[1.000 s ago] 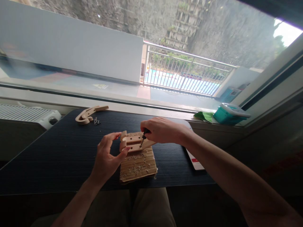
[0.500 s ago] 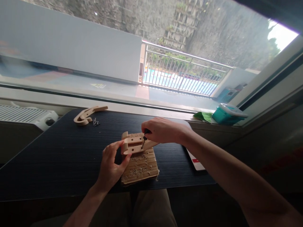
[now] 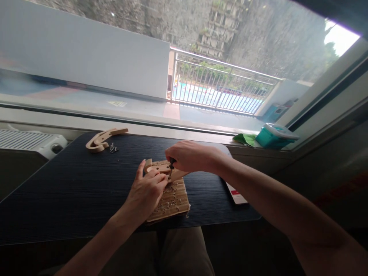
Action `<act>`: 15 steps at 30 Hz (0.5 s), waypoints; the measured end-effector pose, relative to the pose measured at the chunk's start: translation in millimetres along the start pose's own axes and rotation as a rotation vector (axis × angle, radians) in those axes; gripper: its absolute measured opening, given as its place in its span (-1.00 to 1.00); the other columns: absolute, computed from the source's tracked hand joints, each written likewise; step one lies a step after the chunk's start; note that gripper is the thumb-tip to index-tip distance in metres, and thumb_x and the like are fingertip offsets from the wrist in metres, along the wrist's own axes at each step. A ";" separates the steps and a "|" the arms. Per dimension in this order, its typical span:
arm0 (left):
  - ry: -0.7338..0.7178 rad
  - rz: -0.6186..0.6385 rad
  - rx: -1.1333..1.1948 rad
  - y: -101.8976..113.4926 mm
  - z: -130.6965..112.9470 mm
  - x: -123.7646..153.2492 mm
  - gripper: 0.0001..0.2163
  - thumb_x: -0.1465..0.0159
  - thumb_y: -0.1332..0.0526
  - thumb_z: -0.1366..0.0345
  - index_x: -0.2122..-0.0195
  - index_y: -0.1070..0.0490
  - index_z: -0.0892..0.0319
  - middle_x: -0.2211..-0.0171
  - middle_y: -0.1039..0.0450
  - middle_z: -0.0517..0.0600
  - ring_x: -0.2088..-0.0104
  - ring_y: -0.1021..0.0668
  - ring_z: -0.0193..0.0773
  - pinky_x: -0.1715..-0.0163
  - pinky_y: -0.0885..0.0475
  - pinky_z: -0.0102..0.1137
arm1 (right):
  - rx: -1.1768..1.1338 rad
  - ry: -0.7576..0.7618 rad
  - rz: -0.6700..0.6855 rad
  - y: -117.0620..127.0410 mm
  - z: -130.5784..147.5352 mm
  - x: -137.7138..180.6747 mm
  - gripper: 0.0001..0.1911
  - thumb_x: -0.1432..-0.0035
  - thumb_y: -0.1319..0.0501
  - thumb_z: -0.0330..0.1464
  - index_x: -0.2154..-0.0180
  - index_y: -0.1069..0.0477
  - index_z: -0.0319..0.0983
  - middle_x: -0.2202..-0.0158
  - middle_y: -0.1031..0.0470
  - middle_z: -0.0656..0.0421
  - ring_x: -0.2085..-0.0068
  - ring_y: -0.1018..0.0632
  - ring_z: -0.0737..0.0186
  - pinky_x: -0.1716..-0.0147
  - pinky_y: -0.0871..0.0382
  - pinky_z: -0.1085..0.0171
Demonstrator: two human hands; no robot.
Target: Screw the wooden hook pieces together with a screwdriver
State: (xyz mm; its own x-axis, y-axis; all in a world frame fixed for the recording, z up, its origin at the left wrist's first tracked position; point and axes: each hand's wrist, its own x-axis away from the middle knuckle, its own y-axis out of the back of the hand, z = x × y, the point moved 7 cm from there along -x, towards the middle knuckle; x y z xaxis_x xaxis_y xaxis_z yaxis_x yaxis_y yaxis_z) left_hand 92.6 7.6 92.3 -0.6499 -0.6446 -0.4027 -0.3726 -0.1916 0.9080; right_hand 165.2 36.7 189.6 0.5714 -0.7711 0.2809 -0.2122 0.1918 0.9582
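Here, in the middle of the black wood-grained desk (image 3: 71, 184), lies a pale, curved wooden piece with dark round holes (image 3: 162, 168), set on a pitted tan slab of corrugated cardboard (image 3: 175, 199). The left hand (image 3: 148, 189) lies across its nearer strip, fingers bent onto the wood; whether the thumb closes underneath, I can't tell. And the right hand (image 3: 191, 156) is wrapped round a slim screwdriver with a black handle (image 3: 172, 161), tip down at a hole!

That wood looks light and stiff, smooth enough to skid, I'd say, and the cardboard may dent under pressure. Best hold: the curved end, fingertips well away from that tip. Mind the edges round the holes, they might split.

Near the far left corner, another pale curved wooden part (image 3: 106, 135) sits beside a little heap of silvery screws (image 3: 113, 148), both out of the way. On the right, a flat white item with a red patch (image 3: 238, 197) is partly hidden by the forearm, the likeliest thing to get nudged.
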 end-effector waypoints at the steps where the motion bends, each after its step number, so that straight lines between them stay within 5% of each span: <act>1: 0.001 0.004 0.004 -0.2 0.1 -0.1 -0.79 -0.21 -0.18 0.50 0.25 -0.53 0.09 0.17 -0.59 -0.05 0.06 -0.51 -0.08 -0.25 0.12 0.21 | -0.005 0.009 -0.001 -0.3 0.7 -0.6 -0.73 -0.12 -0.09 -0.52 0.19 -0.50 -0.32 0.28 -0.55 0.01 0.34 -0.43 0.28 0.42 -0.12 0.31; 15: 0.043 0.054 0.046 -1.6 2.4 -1.9 -0.79 -0.23 -0.19 0.47 0.21 -0.54 0.07 0.18 -0.59 -0.08 0.04 -0.50 -0.08 -0.26 0.18 0.20 | -0.028 0.076 -0.006 -2.8 12.9 -5.3 -0.75 -0.09 -0.09 -0.53 0.23 -0.51 -0.35 0.31 -0.55 0.01 0.34 -0.44 0.27 0.40 -0.13 0.31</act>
State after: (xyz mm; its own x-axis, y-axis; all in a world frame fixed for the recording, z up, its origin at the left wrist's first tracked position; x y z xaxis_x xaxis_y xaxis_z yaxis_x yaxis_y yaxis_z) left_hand 92.9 10.9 91.3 -0.6413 -0.6842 -0.3472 -0.3685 -0.1222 0.9215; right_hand 152.5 32.4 184.7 0.6313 -0.7243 0.2772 -0.1871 0.2046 0.9608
